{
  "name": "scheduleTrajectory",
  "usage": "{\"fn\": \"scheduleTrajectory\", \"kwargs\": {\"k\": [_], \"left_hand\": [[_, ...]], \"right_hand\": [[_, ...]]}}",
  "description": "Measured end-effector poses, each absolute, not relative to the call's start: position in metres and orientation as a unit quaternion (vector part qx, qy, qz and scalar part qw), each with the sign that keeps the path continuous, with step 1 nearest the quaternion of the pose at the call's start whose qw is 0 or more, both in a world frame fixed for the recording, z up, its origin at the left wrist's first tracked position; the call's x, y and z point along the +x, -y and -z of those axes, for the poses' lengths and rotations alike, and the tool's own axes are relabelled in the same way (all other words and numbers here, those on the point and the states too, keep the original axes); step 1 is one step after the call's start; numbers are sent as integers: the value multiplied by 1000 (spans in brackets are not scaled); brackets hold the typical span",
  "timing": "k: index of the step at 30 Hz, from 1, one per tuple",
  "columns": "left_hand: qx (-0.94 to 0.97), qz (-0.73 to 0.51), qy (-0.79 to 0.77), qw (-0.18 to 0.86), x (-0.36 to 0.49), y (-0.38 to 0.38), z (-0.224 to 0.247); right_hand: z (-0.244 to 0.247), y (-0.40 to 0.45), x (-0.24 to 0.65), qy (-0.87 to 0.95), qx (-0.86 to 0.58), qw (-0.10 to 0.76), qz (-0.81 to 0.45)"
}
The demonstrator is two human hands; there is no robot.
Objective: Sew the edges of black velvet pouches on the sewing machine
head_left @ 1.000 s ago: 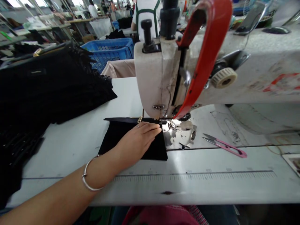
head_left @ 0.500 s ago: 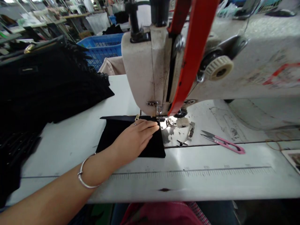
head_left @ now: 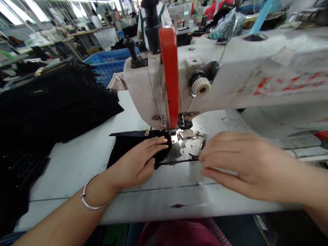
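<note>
My left hand [head_left: 137, 162], with a silver bangle on its wrist, lies on a black fabric piece [head_left: 121, 148] with its fingers stretched out. A dark zipper with a gold pull [head_left: 147, 132] runs along the far edge of the piece. Its right edge is by the presser foot [head_left: 174, 137] of a white sewing machine [head_left: 138, 90]. To the right of the metal needle plate [head_left: 183, 150], my right hand [head_left: 230, 162] hovers over the table, smeared by motion; whether it holds anything is unclear. No scissors show.
A large stack of black pieces [head_left: 51, 102] covers the table's left side. Behind it stands a blue plastic basket [head_left: 110, 63]. A red lever [head_left: 170, 75] hangs on the machine head. A printed ruler [head_left: 164, 191] runs along the table's near edge. A person [head_left: 164, 15] is beyond the machine.
My right hand has come into view from the right, over where the pink scissors lay. My left hand has shifted slightly left on the fabric, its thumb now showing. The camera view has moved.
</note>
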State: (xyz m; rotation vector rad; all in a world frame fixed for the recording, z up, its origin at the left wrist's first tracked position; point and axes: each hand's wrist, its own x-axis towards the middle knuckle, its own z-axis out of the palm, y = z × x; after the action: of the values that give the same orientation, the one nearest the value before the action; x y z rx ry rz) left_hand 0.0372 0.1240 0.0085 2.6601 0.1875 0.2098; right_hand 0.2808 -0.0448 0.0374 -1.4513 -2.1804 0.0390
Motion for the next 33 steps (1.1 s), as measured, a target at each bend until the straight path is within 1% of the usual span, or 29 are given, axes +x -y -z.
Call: {"fn": "scheduleTrajectory", "kwargs": {"k": [2, 3, 6, 8, 12, 14, 16, 19, 24, 28, 30, 33], "left_hand": [[962, -93, -64, 247, 36, -126, -8], [961, -98, -73, 249, 36, -126, -7], [961, -92, -105, 238, 39, -125, -6], [955, -97, -137, 246, 42, -124, -7], [921, -145, -240, 271, 45, -124, -13], [919, -146, -255, 264, 44, -126, -17], [924, -136, -250, 256, 43, -127, -19], [938, -119, -222, 237, 41, -125, -18], [974, -87, -135, 162, 48, -114, -5], [979, -68, -132, 138, 54, -107, 0], [982, -55, -125, 131, 55, -106, 0], [984, -47, -113, 130, 54, -106, 0]], "right_hand": [[-28, 25, 274, 851, -472, 215, -76], [-22, 16, 270, 858, -458, 214, -88], [-2, 2, 261, 844, -461, 263, -74], [5, 3, 257, 839, -463, 275, -71], [8, 9, 254, 842, -469, 257, -73], [8, 10, 253, 841, -480, 237, -79], [9, 8, 251, 837, -493, 222, -82], [11, 7, 249, 829, -506, 225, -81], [10, 11, 254, 828, -496, 245, -91], [13, 6, 259, 795, -543, 270, -23], [15, -1, 261, 767, -587, 260, 5], [16, -10, 262, 756, -620, 211, -3]]}}
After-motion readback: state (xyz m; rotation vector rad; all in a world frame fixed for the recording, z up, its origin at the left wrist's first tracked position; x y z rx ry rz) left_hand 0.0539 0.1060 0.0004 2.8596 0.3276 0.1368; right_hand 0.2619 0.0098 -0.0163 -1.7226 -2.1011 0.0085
